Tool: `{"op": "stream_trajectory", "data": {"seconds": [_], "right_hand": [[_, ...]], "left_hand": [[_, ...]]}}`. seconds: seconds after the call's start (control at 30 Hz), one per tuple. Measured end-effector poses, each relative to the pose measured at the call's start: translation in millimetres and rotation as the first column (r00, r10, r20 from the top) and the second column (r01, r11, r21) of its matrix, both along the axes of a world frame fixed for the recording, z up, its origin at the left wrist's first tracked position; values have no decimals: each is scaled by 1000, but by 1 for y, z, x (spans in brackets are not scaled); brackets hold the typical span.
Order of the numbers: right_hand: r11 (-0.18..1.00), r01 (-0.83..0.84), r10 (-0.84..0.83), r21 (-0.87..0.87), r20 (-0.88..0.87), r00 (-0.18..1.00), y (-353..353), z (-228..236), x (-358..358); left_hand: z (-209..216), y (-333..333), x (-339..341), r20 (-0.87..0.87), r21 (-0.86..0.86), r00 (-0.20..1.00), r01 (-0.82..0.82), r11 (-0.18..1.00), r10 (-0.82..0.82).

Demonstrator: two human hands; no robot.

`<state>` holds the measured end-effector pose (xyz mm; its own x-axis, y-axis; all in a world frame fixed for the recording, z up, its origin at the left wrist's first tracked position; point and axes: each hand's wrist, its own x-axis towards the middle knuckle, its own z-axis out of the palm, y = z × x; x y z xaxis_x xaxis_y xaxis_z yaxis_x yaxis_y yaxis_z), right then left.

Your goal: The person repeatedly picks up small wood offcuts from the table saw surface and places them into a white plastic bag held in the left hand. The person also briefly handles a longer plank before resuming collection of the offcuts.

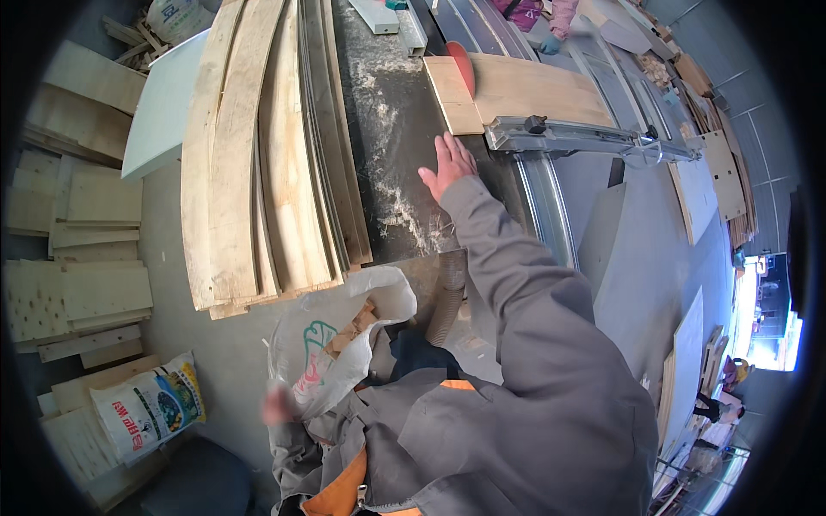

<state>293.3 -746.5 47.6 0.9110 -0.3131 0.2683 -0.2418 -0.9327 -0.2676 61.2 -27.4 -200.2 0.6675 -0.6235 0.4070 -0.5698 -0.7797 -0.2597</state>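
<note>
On the dusty dark saw table [387, 146], my right hand [449, 163] is open, with its fingers spread and the tips close to the near end of a plywood strip [453, 96]. A red disc-shaped part [461, 67] stands between that strip and a wider plywood board [542, 90]. An aluminium fence bar [572, 133] runs along the board's near edge. Low on the left, my left hand [280, 404] is smeared by motion beside a white woven sack [348, 318] with wood offcuts [353, 331] inside. Its fingers cannot be made out.
Long plywood strips [262, 155] are stacked left of the saw table and overhang its near end. A ribbed hose [447, 297] is below the table. Panels [95, 202] and a printed bag [148, 404] lie at left. A co-worker's gloved hand [551, 45] is at the far side.
</note>
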Motion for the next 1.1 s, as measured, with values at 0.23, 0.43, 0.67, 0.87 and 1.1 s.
{"op": "stream_trajectory", "data": {"seconds": [0.23, 0.43, 0.67, 0.87, 1.1], "right_hand": [[974, 222, -226, -43, -180, 957, -81, -19, 119], [959, 280, -283, -42, -176, 943, -94, -32, 146], [995, 103, -101, 3, -197, 975, -34, -24, 77], [983, -63, 93, 175, -168, 981, 5, -3, 50], [978, 200, -188, 58, -167, 968, -97, -1, 195]], "left_hand": [[12, -43, 19, 23, -9, 1000, -20, 1000, 20], [10, -47, 6, 50, 51, 998, -49, 997, 47], [13, -67, 7, 74, 42, 997, -17, 999, 14], [14, -74, 11, 37, -8, 999, 16, 1000, -15], [14, -67, -16, -90, -5, 994, -69, 998, 68]]}}
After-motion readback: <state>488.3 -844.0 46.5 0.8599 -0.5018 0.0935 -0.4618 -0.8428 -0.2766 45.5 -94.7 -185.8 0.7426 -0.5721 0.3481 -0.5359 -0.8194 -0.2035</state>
